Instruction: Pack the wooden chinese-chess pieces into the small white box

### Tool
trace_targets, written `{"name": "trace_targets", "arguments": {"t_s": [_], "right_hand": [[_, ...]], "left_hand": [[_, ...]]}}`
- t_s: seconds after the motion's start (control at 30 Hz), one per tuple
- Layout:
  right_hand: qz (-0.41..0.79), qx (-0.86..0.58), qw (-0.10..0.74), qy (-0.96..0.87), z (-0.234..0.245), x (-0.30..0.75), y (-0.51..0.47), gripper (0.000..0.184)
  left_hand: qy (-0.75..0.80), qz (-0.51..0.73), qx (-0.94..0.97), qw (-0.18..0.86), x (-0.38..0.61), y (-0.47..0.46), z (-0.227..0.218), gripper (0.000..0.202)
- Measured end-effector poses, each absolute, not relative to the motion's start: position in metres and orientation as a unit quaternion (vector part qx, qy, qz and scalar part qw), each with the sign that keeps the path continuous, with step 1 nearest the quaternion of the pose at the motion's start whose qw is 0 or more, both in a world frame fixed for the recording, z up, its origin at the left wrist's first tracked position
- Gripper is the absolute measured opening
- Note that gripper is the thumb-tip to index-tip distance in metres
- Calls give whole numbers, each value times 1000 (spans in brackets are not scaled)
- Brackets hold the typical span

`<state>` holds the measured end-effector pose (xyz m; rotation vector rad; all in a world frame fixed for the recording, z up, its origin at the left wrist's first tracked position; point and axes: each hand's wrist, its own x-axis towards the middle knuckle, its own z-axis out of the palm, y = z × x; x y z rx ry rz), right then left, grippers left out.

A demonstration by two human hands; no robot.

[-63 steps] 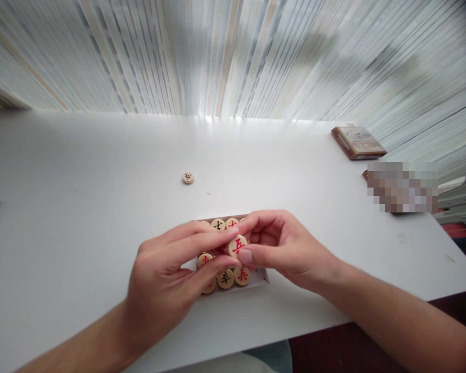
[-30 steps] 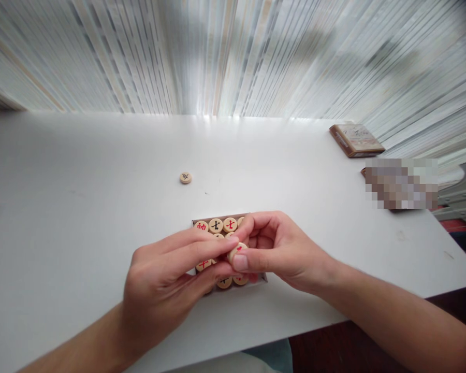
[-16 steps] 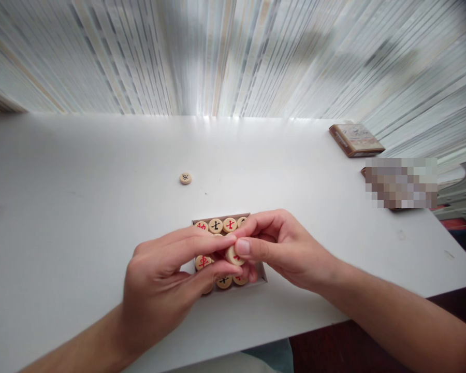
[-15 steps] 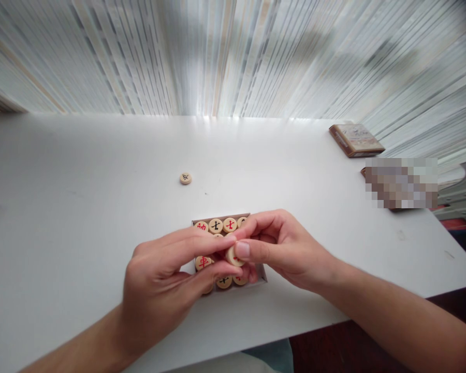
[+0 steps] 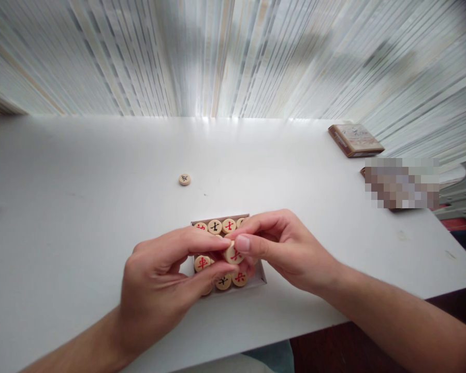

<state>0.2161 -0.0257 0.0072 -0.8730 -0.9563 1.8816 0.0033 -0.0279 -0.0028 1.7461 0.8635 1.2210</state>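
Between my two hands is a round wooden Chinese chess piece (image 5: 233,254) with a red character, held above a shallow box (image 5: 259,280). My left hand (image 5: 163,280) pinches it from the left with thumb and forefinger. From the right, my right hand (image 5: 281,248) grips the same piece, its thumb at the upper edge. Rows of pieces with red or black characters lie in the box, such as a black-marked chess piece (image 5: 215,227) in the back row. My fingers hide the box's middle.
A single black-marked chess piece (image 5: 184,179) lies beyond the box on the white table (image 5: 81,181). At the back right sits a brown flat box (image 5: 356,140), with a blurred-out object (image 5: 399,184) in front of it. Striped curtains hang along the table's back edge.
The held chess piece has tilted so more of its red character shows. My right thumb has shifted slightly up off its face, and both hands stay over the box.
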Motion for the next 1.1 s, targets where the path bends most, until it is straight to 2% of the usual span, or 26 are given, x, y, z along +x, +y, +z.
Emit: {"name": "trace_targets", "arguments": {"t_s": [0.17,0.3,0.47,0.63,0.77,0.93,1.1], "right_hand": [[727,-333,429,-420,10,216,-27,20],[719,-332,446,-418,8,214,-30,30],[696,-339,466,-428,5,213,-32,34],[666,-346,486,-449,5,213,-33,26],[631,-360,488,-483,3,214,-33,25],[542,-370,522,-545,2,214,-32,19],[538,-372,524,-545,2,215,-32,22]], "left_hand": [[360,509,656,425,4,-26,-3,29],[378,511,667,388,3,-25,-1,26],[375,514,682,362,2,-24,-1,33],[359,516,659,413,4,-24,-1,37],[371,513,626,455,6,-24,1,24],[372,514,624,456,7,-23,-1,20],[368,512,631,452,5,-24,-2,27]]}}
